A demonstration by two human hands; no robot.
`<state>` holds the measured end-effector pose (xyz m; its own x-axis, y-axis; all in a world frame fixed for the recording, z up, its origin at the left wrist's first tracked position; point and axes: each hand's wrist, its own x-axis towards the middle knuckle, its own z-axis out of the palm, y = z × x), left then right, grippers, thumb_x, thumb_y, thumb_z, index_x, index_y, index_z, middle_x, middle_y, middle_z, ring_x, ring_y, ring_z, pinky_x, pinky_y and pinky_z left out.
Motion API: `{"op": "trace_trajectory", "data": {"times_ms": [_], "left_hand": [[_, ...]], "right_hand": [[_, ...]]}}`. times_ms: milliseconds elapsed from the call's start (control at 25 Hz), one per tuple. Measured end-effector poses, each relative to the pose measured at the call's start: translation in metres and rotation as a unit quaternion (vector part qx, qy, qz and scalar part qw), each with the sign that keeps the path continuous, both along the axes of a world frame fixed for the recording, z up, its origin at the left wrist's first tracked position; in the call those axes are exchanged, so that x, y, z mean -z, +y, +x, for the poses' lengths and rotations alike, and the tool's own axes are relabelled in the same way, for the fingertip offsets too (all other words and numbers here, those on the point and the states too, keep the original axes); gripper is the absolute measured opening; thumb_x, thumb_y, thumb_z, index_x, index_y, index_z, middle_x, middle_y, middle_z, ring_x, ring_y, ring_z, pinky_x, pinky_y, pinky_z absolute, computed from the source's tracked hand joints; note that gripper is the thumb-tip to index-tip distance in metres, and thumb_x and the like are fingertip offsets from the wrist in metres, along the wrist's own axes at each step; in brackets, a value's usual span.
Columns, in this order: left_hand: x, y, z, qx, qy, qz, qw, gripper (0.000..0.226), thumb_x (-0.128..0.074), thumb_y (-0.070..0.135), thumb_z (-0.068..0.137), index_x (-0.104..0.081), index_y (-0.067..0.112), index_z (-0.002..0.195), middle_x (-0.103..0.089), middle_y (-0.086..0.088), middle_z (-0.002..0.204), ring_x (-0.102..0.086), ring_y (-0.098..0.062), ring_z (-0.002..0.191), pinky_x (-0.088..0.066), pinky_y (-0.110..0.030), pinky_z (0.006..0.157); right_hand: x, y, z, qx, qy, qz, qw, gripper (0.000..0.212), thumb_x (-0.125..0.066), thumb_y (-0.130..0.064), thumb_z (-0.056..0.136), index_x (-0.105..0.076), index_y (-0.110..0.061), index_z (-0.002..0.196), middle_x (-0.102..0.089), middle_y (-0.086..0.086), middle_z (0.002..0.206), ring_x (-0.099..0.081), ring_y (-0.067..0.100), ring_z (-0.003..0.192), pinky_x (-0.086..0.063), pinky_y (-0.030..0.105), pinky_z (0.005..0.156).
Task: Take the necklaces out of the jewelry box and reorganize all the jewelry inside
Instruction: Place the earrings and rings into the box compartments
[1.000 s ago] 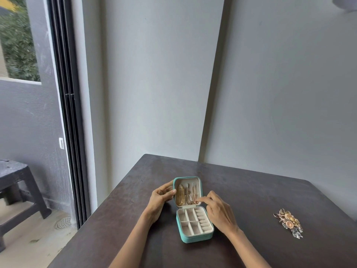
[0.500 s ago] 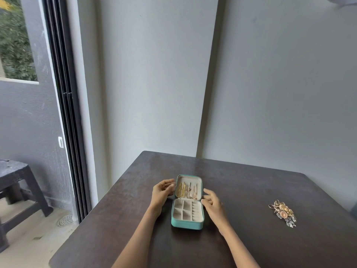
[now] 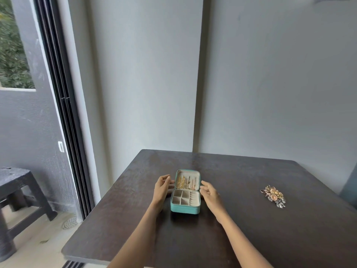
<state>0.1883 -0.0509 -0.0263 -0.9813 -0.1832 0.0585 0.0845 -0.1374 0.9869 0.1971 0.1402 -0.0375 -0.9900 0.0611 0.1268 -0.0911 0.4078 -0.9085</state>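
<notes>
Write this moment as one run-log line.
jewelry box: open, on table | necklaces: in lid | left hand, right hand: flanking box

A small teal jewelry box (image 3: 185, 208) sits open on a dark table, its lid (image 3: 187, 179) standing upright at 12 o'clock. Gold necklaces (image 3: 185, 183) hang inside the lid. The cream tray (image 3: 185, 198) below has divided compartments. A heap of loose jewelry (image 3: 274, 195) lies well apart at 3 o'clock.

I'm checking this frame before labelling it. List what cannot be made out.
- Gold chains in the teal jewelry box lid, head view: too small to count or separate.
- Heap of gold and silver jewelry on the dark table: pieces tangled, too small to identify.
- Left hand, right hand: contact with the box unclear.
</notes>
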Motion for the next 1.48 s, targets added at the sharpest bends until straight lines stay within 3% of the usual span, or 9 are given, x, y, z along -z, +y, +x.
{"op": "trace_trajectory", "data": {"times_ms": [240, 320, 440, 600, 720, 960, 1120, 1280, 1480], "left_hand": [[-0.026, 0.024, -0.010, -0.056, 0.062, -0.179, 0.980, 0.012, -0.054, 0.018, 0.092, -0.060, 0.016, 0.101, -0.065, -0.004, 0.098, -0.060, -0.016, 0.088, -0.048, -0.017, 0.074], [-0.039, 0.049, -0.015, -0.044, 0.127, -0.314, 0.940, 0.018, -0.050, 0.026, 0.084, -0.063, 0.023, 0.096, -0.067, 0.002, 0.099, -0.062, -0.018, 0.095, -0.047, -0.030, 0.087], [-0.060, 0.105, -0.015, 0.009, 0.185, -0.496, 0.849, 0.027, -0.047, 0.022, 0.083, -0.064, 0.025, 0.104, -0.064, 0.007, 0.112, -0.053, -0.015, 0.112, -0.031, -0.032, 0.094], [-0.057, 0.178, -0.007, 0.070, 0.233, -0.546, 0.802, 0.028, -0.047, 0.019, 0.087, -0.061, 0.026, 0.111, -0.060, 0.005, 0.120, -0.048, -0.017, 0.119, -0.029, -0.033, 0.096], [-0.042, 0.223, -0.004, 0.131, 0.225, -0.564, 0.783, 0.031, -0.045, 0.017, 0.088, -0.061, 0.025, 0.113, -0.061, 0.003, 0.121, -0.049, -0.019, 0.119, -0.031, -0.032, 0.096], [-0.009, 0.277, -0.017, 0.215, 0.142, -0.482, 0.837, 0.039, -0.040, 0.004, 0.084, -0.059, 0.013, 0.117, -0.061, -0.007, 0.118, -0.054, -0.026, 0.114, -0.041, -0.033, 0.096], [0.003, 0.291, -0.020, 0.224, 0.098, -0.409, 0.879, 0.041, -0.042, 0.002, 0.082, -0.057, 0.013, 0.119, -0.063, -0.004, 0.112, -0.057, -0.021, 0.106, -0.042, -0.028, 0.091], [0.014, 0.299, -0.022, 0.208, 0.046, -0.241, 0.947, 0.016, -0.051, 0.014, 0.091, -0.060, 0.020, 0.103, -0.065, 0.004, 0.081, -0.061, -0.009, 0.070, -0.050, -0.025, 0.074], [0.014, 0.293, -0.022, 0.232, 0.048, -0.111, 0.965, 0.020, -0.050, 0.020, 0.095, -0.069, 0.023, 0.089, -0.072, -0.002, 0.084, -0.066, -0.011, 0.077, -0.051, -0.019, 0.069]], "right_hand": [[-0.005, 0.028, 0.004, 0.072, 0.072, 0.052, 0.993, 0.020, -0.053, -0.012, 0.091, -0.064, -0.014, 0.107, -0.067, 0.004, 0.102, -0.064, 0.022, 0.092, -0.046, 0.029, 0.075], [-0.007, 0.054, 0.006, 0.109, 0.113, 0.090, 0.983, 0.016, -0.052, -0.011, 0.090, -0.065, -0.015, 0.099, -0.066, 0.001, 0.099, -0.065, 0.022, 0.088, -0.047, 0.031, 0.071], [-0.007, 0.099, 0.014, 0.168, 0.140, 0.123, 0.968, 0.017, -0.053, -0.001, 0.085, -0.065, -0.012, 0.092, -0.063, 0.004, 0.095, -0.064, 0.026, 0.085, -0.048, 0.036, 0.069], [0.000, 0.154, 0.028, 0.252, 0.166, 0.133, 0.944, 0.026, -0.053, 0.012, 0.075, -0.065, -0.009, 0.084, -0.061, 0.007, 0.090, -0.062, 0.031, 0.092, -0.048, 0.036, 0.074], [0.001, 0.178, 0.035, 0.336, 0.161, 0.114, 0.921, 0.016, -0.058, 0.006, 0.079, -0.063, -0.008, 0.086, -0.058, 0.010, 0.093, -0.060, 0.035, 0.087, -0.046, 0.039, 0.067], [0.001, 0.198, 0.023, 0.323, 0.032, 0.173, 0.930, 0.023, -0.061, -0.016, 0.087, -0.060, -0.010, 0.110, -0.054, 0.015, 0.109, -0.058, 0.036, 0.099, -0.044, 0.040, 0.073], [0.001, 0.203, 0.016, 0.342, 0.018, 0.216, 0.915, 0.011, -0.060, -0.021, 0.088, -0.066, -0.017, 0.097, -0.057, 0.007, 0.102, -0.060, 0.031, 0.095, -0.037, 0.032, 0.064], [0.007, 0.211, 0.007, 0.318, 0.124, 0.098, 0.935, 0.003, -0.065, -0.011, 0.084, -0.069, -0.011, 0.084, -0.062, 0.004, 0.086, -0.063, 0.030, 0.081, -0.041, 0.031, 0.064], [0.012, 0.213, 0.004, 0.262, 0.139, 0.010, 0.955, 0.012, -0.070, -0.010, 0.080, -0.069, -0.023, 0.079, -0.073, -0.003, 0.085, -0.066, 0.013, 0.074, -0.051, 0.026, 0.068]]}}
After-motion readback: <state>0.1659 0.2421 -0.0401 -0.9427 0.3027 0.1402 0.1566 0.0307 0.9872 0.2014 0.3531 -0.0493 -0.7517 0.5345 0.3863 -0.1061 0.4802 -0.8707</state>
